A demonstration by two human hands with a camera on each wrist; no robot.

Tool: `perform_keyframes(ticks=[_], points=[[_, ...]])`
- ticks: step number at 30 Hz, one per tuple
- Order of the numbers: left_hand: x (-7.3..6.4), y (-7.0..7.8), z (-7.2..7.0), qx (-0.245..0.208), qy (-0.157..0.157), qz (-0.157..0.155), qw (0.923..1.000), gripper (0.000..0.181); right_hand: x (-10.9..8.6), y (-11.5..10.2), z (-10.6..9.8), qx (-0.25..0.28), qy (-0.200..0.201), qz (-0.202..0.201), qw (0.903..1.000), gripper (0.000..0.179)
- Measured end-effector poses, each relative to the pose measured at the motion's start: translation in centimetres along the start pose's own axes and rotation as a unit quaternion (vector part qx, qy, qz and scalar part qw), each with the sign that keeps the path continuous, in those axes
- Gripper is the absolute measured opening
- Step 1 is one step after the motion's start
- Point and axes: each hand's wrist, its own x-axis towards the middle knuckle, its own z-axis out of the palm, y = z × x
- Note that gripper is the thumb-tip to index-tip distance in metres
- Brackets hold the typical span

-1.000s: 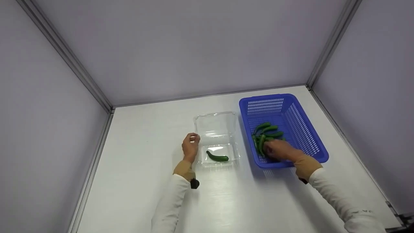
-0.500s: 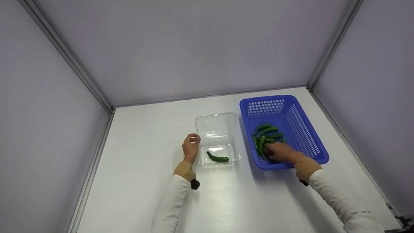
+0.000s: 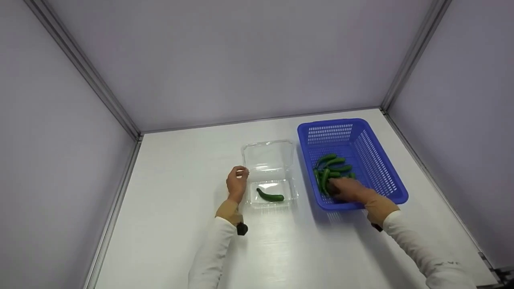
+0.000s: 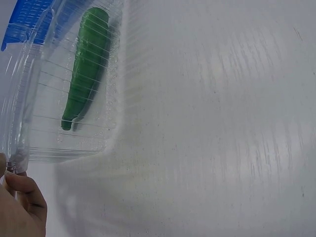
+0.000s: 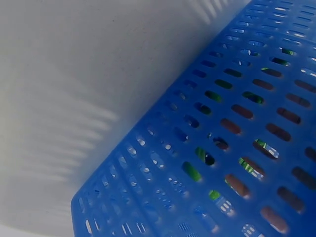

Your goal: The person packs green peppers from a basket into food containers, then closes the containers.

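Note:
A clear plastic clamshell box point(image 3: 268, 155) lies unfolded on the white table, with one green chili pepper point(image 3: 270, 196) in its nearer half. At the box's left side, my left hand point(image 3: 237, 182) pinches the rim between thumb and fingers; the left wrist view shows these fingers point(image 4: 24, 185) at the clear edge. My right hand point(image 3: 347, 189) reaches down into the blue basket point(image 3: 375, 162), against a heap of several green peppers point(image 3: 331, 170). Its fingertips are hidden, and the right wrist view shows mostly the slotted basket wall point(image 5: 197, 148), so any grip there is unclear.
The basket stands close to the box's right side, its high walls around my right hand. Grey panels point(image 3: 257, 64) enclose the white table point(image 3: 176, 180) at the back and both sides.
My right hand stays low in the basket and has shifted only slightly among the peppers, uncovering a little more of them. The left hand and the box hold still.

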Motion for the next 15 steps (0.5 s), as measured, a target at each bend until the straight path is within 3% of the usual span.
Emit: perform_keyframes(ticks=[7, 15], points=[[0.1, -0.2, -0.1, -0.001, 0.005, 0.018, 0.9998, 0.007, -0.1, 0.2, -0.1, 0.007, -0.005, 0.007, 0.9999, 0.02], [0.1, -0.1, 0.0, 0.002, 0.008, 0.011, 0.9999, 0.007, -0.2, 0.1, -1.3, 0.0, -0.002, 0.024, 0.9997, 0.014]])
